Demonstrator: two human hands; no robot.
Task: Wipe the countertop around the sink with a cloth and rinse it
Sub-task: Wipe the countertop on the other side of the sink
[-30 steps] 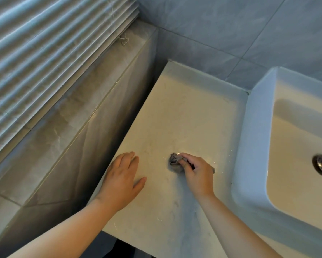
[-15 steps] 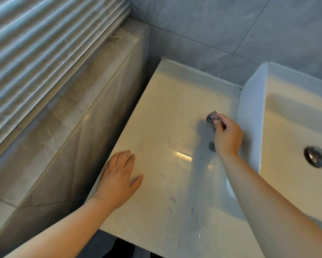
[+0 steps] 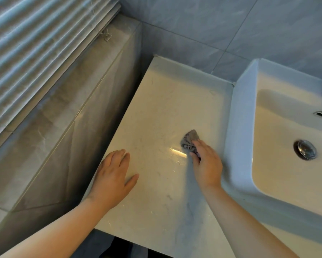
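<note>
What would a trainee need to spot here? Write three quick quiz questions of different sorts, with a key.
1. True or false: the left hand lies flat on the countertop, holding nothing.
2. Which hand presses the grey cloth? A) left B) right C) both
3. Fill in: the cloth lies on the countertop, to the ___ of the sink.

Key: 1 true. 2 B, the right hand. 3 left.
</note>
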